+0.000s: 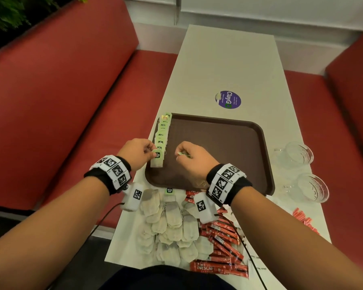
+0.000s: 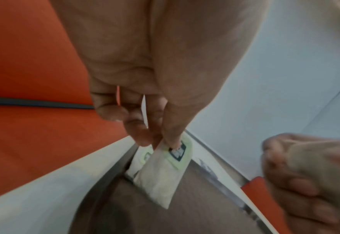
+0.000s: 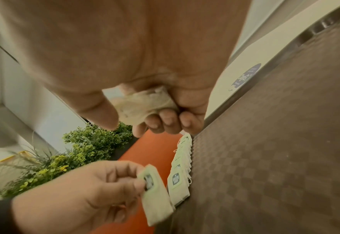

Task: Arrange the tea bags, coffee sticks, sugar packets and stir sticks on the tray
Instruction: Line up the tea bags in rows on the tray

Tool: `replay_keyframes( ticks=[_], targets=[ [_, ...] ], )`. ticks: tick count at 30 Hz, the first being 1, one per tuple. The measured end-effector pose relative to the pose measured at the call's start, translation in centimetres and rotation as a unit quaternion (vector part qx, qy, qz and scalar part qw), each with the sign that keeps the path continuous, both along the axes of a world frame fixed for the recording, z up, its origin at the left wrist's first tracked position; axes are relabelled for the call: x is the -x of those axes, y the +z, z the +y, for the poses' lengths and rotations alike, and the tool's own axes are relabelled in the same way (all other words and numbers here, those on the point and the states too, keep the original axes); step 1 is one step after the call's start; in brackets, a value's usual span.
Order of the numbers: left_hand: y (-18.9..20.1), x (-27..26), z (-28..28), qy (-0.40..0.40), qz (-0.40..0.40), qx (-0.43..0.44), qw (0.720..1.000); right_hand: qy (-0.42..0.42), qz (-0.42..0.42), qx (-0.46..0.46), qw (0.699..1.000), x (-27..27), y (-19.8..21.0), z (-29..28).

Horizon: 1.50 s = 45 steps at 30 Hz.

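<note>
While the left hand (image 1: pixel 139 150) pinches a tea bag (image 1: pixel 157 159) by its green tag, the bag hangs low over the left side of the brown tray (image 1: pixel 218 147), just at the near end of the row of tea bags (image 1: pixel 162 130) that runs up the tray's left rim in the middle of the head view. The right hand (image 1: pixel 192 155) sits to the right of it over the tray, with its fingers curled around another tea bag that is bunched up in the palm, and a bit of tag peeks out by the fingers. To do this step well, I think the left hand should lower its bag so it lies flat and lines up with the row, with its top tucked a little over or under the bag before it, the same way the others overlap. It should let go softly, because these bags are light and a bump could push the row crooked. The string should stay tucked in so it does not catch a finger. The right hand can wait with its bag ready. At the bottom of the head view, on the white desk (image 1: pixel 228 65), a big pile of loose tea bags (image 1: pixel 170 225) and red coffee sticks (image 1: pixel 222 239) waits off the tray, so a lot is left to do.
</note>
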<state>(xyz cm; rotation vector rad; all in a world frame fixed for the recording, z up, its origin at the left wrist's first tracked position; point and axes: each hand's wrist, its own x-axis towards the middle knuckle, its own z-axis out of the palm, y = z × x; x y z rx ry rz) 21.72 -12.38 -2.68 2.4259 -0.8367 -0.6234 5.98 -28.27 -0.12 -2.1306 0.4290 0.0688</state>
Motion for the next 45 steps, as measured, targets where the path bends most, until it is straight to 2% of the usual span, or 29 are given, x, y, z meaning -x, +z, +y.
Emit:
replay_keyframes(
  ticks=[2, 5, 13, 16, 19, 22, 25, 29, 32, 35, 40, 42, 45],
  targets=[
    [-1.0, -0.7, -0.7, 0.009, 0.010, -0.038, 0.999, -0.008, 0.001, -0.039, 0.999, 0.2, 0.0, -0.2],
    [-2.1, -1.4, -1.7, 0.020, -0.001, -0.041, 0.999, -0.017, 0.003, -0.065, 0.998, 0.4, -0.1, -0.5],
    [-3.4, -2.9, -3.1, 0.084, 0.001, -0.035, 0.996, -0.023, 0.044, 0.004, 0.999, 0.0, -0.8, -1.0],
    [-3.3, -2.4, -3.2, 0.019, -0.030, -0.048, 0.998, -0.021, 0.037, 0.026, 0.999, 0.1, -1.1, -1.3],
    [-3.4, -1.6, -3.4, -0.080, -0.051, -0.125, 0.988, -0.028, 0.029, 0.031, 0.999, 0.1, -1.6, -1.3],
    [-3.6, -1.6, -3.3, -0.090, -0.051, -0.155, 0.982, -0.032, 0.023, 0.029, 0.999, 0.1, -1.9, -1.2],
    [-3.1, -1.3, -3.1, -0.098, -0.045, -0.122, 0.987, -0.044, 0.018, 0.016, 0.999, 0.2, -2.3, -1.2],
    [-0.4, 0.5, -2.7, -0.091, -0.024, 0.065, 0.993, -0.057, 0.004, 0.009, 0.998, 0.2, -2.4, -1.3],
    [1.3, 2.0, -2.2, -0.120, 0.025, 0.133, 0.984, -0.062, -0.019, 0.012, 0.998, 0.1, -2.3, -1.2],
    [1.5, 2.8, -1.8, -0.163, -0.003, 0.134, 0.978, -0.054, -0.033, 0.005, 0.998, 0.0, -2.3, -0.8],
    [0.6, 2.0, -1.0, -0.120, -0.015, 0.146, 0.982, -0.039, -0.012, -0.016, 0.999, 1.0, -2.7, -0.7],
    [0.2, 1.2, -0.6, -0.081, -0.033, 0.129, 0.988, -0.012, 0.028, -0.005, 1.000, 1.8, -2.7, -1.1],
    [-0.7, -0.6, 0.0, -0.048, -0.069, 0.040, 0.996, 0.077, 0.120, 0.057, 0.988, 3.3, -2.5, -1.7]
  ],
)
